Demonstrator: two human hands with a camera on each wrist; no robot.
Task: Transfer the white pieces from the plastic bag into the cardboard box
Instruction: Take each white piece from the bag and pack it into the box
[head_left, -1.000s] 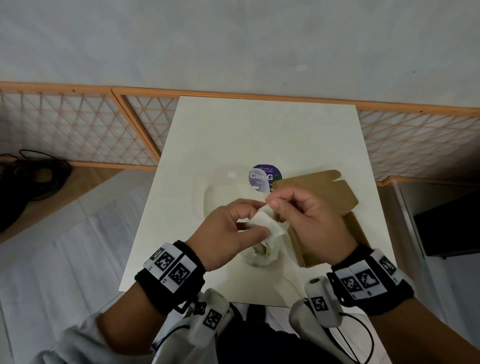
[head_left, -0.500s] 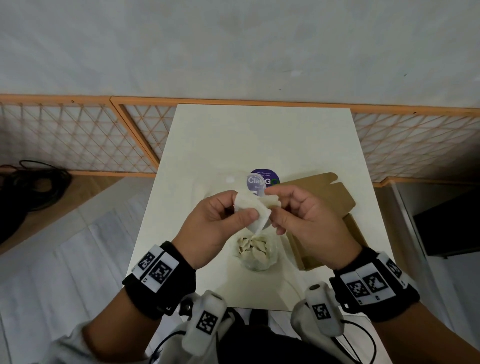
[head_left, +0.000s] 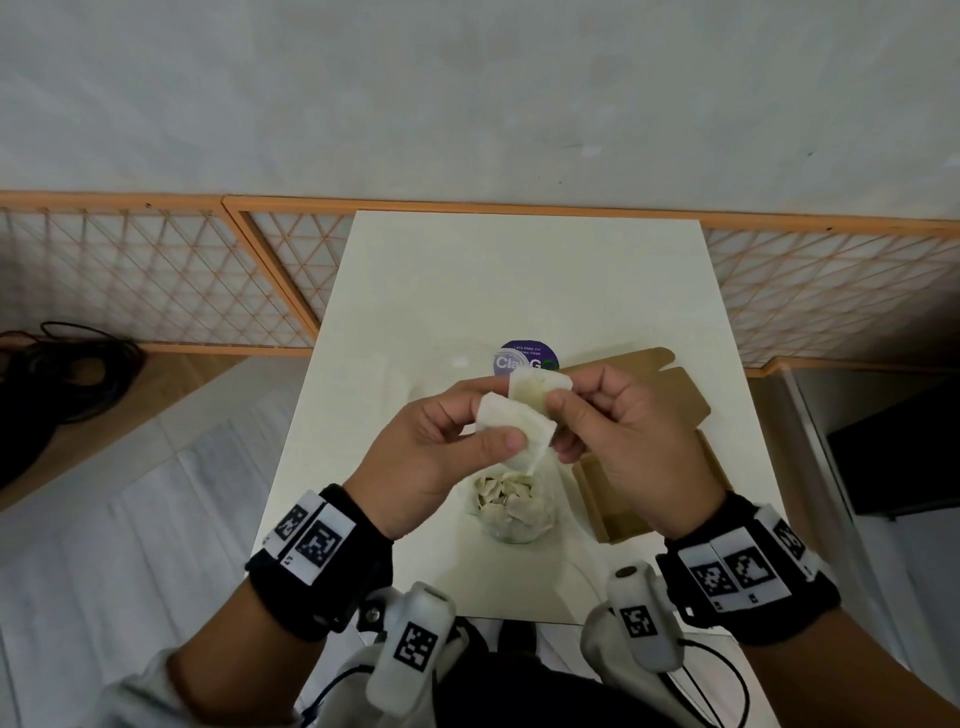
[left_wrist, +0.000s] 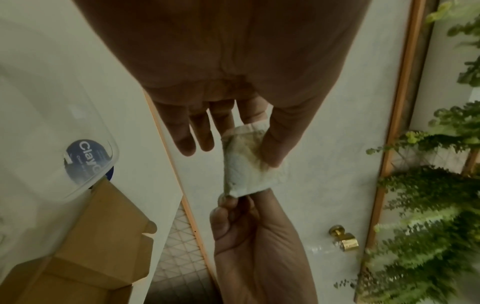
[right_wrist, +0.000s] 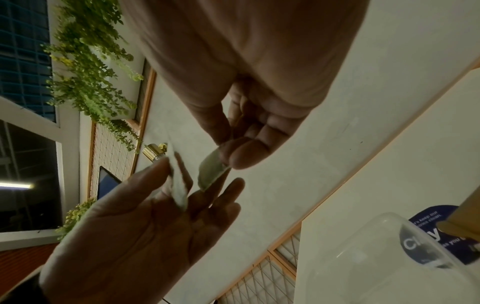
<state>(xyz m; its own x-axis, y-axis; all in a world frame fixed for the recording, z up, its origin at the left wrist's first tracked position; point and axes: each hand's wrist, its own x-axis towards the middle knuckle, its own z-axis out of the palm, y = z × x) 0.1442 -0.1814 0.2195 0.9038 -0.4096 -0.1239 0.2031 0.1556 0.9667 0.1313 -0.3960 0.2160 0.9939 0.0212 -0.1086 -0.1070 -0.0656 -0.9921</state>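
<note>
Over the table's near half, my left hand (head_left: 491, 423) pinches a white square piece (head_left: 514, 431) between thumb and fingers. My right hand (head_left: 563, 410) pinches a second white piece (head_left: 537, 389) just above it, and the two pieces overlap. In the wrist views the left hand (left_wrist: 254, 148) and right hand (right_wrist: 228, 156) each hold a piece's edge. Under the hands lies the clear plastic bag (head_left: 511, 506) holding several white pieces. The open cardboard box (head_left: 639, 467) sits to its right, partly hidden by my right hand.
A round purple sticker (head_left: 527, 358) lies beyond the hands, partly under clear plastic (left_wrist: 52, 123). The white table (head_left: 519, 280) ends close to my body. Wooden lattice panels (head_left: 156, 270) line the wall behind. Black cables (head_left: 62, 374) lie on the floor at left.
Both hands rose from just above the bag and moved away from my body. The white pieces they pinch have come apart into two, one in each hand.
</note>
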